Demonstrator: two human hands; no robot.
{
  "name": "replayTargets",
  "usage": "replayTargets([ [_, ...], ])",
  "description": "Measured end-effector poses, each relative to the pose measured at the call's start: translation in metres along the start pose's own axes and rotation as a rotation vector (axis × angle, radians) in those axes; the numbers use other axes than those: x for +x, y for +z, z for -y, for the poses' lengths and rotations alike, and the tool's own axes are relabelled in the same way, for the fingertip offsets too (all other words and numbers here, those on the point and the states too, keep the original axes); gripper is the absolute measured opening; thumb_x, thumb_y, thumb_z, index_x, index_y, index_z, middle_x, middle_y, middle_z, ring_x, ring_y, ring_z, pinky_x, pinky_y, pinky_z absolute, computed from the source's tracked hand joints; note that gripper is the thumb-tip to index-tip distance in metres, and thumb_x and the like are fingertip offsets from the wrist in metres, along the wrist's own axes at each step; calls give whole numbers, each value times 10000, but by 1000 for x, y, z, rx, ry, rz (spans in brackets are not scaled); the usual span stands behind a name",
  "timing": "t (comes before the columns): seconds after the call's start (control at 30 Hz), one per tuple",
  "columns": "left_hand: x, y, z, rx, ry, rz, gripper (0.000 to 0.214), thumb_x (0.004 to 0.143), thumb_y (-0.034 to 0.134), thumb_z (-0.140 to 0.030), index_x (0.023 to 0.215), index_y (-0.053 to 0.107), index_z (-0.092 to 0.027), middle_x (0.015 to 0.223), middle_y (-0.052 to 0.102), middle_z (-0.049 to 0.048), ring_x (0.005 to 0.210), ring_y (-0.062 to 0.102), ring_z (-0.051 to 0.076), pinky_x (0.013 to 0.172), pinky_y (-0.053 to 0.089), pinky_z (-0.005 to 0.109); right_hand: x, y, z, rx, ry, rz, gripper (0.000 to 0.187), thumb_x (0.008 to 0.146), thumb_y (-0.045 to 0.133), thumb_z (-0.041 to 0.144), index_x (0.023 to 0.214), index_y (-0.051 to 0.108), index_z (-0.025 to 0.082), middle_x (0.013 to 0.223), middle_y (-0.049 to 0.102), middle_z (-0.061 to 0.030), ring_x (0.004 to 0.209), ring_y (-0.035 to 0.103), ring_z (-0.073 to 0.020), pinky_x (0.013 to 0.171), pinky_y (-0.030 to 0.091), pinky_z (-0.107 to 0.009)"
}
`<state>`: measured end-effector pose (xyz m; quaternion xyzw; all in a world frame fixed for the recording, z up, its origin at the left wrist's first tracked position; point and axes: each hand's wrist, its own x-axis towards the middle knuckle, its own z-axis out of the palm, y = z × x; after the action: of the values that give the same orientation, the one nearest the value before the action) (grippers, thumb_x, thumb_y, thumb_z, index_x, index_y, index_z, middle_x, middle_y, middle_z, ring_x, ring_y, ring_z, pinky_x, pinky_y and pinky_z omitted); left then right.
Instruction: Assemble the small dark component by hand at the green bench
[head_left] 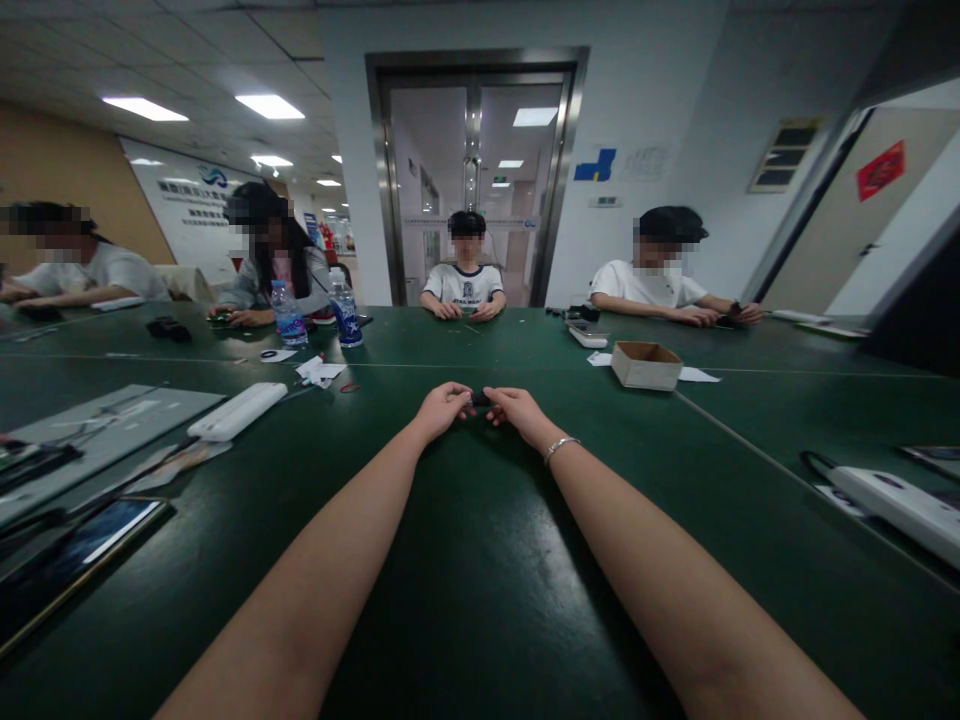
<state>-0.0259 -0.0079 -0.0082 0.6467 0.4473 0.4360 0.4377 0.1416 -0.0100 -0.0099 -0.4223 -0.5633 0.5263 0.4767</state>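
Observation:
Both my arms reach forward over the dark green table [480, 560]. Between my fingertips is a small black object [479, 399], too small and dark to name. My left hand [445, 408] pinches its left end, where a lighter bit shows at the fingertips. At its right end, my right hand [517, 411] closes thumb and forefinger on it, other fingers curled beneath. A silver bracelet [561, 449] circles my right wrist. The object is held just over or on the tabletop; I cannot tell which.
Left lie a phone [90, 560], a white power strip [238, 411] and a grey board [112, 420]. Farther off are bottles [346, 310] and paper scraps [321, 372]. A small open box [646, 366] and another power strip [900, 505] are right. Several people sit around the table.

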Motion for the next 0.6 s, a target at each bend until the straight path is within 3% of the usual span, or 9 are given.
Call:
replayTargets([
  [0.23, 1, -1, 2, -3, -2, -8, 222, 814, 530, -282, 952, 567, -112, 641, 645, 32, 510, 531, 90, 564, 428, 223, -2, -3, 2, 39, 17, 45, 38, 712, 654, 126, 734, 637, 101, 604, 582, -11, 520, 546, -78, 443, 437, -146],
  [0.3, 2, -1, 3, -1, -7, -20, 219, 818, 523, -279, 955, 567, -114, 644, 644, 30, 507, 529, 88, 555, 426, 219, -3, -3, 3, 38, 14, 62, 80, 682, 675, 102, 752, 635, 102, 615, 589, -12, 533, 553, -81, 452, 441, -145],
  [0.5, 2, -1, 4, -32, 21, 7, 214, 813, 532, -260, 965, 559, -112, 645, 650, 37, 510, 537, 89, 544, 421, 214, 0, -1, 0, 28, 29, 18, 175, 740, 690, 278, 758, 640, 111, 643, 602, -34, 524, 553, -91, 429, 443, -160],
  [0.6, 1, -1, 3, -35, 8, -2, 213, 810, 540, -261, 961, 562, -111, 644, 651, 37, 507, 537, 89, 545, 421, 215, 2, -2, -2, 22, 12, 19, 145, 740, 690, 248, 743, 633, 115, 597, 582, -15, 517, 549, -87, 439, 445, -154],
])
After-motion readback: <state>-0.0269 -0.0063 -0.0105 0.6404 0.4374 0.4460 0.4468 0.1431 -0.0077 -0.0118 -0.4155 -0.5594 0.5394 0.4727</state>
